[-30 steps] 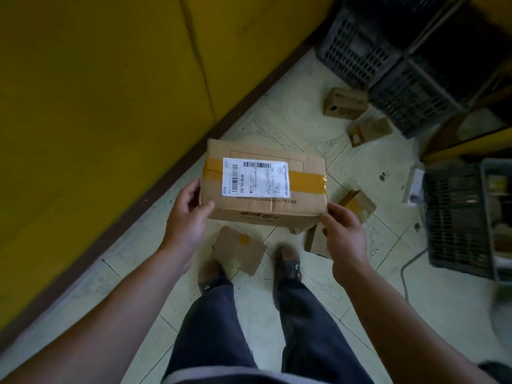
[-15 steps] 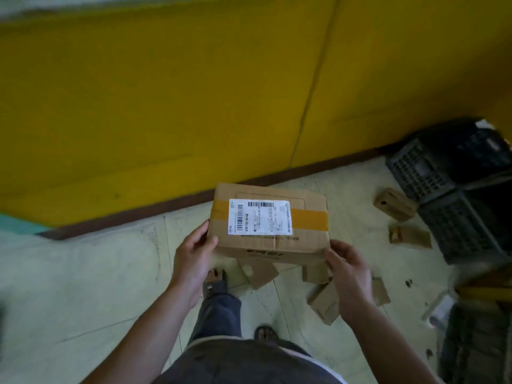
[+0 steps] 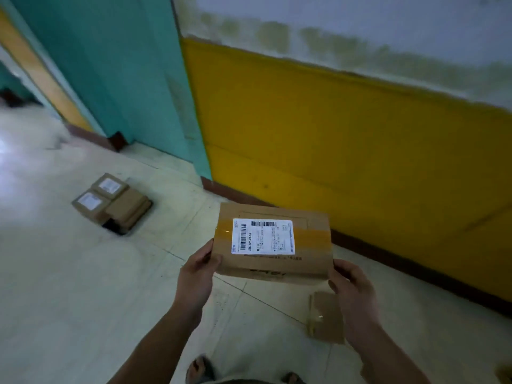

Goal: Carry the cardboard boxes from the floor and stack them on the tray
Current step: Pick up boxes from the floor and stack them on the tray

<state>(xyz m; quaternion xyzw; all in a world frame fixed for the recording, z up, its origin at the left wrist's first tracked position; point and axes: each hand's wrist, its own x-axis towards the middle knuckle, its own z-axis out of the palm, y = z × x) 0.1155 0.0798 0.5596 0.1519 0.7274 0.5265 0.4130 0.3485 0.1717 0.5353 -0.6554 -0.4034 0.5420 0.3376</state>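
Note:
I hold a brown cardboard box (image 3: pixel 310 261) with yellow tape and a white barcode label in front of me, above the floor. My left hand (image 3: pixel 198 275) grips its left side and my right hand (image 3: pixel 353 292) grips its lower right corner. Ahead on the left, a low dark tray (image 3: pixel 117 227) on the floor carries three cardboard boxes (image 3: pixel 110 202) packed side by side, two of them with white labels. Another small cardboard box (image 3: pixel 324 317) lies on the floor below my right hand.
A yellow and white wall (image 3: pixel 346 139) runs along the right with a dark skirting board. A teal pillar (image 3: pixel 133 79) stands at the back, with a doorway to its left. Pale tiled floor (image 3: pixel 69 286) stretches between me and the tray. My feet show at the bottom edge.
The view has swung left with me: the black crates and scattered boxes have left the frame, and the tray with boxes and the teal pillar have come into view. Both hands keep their hold.

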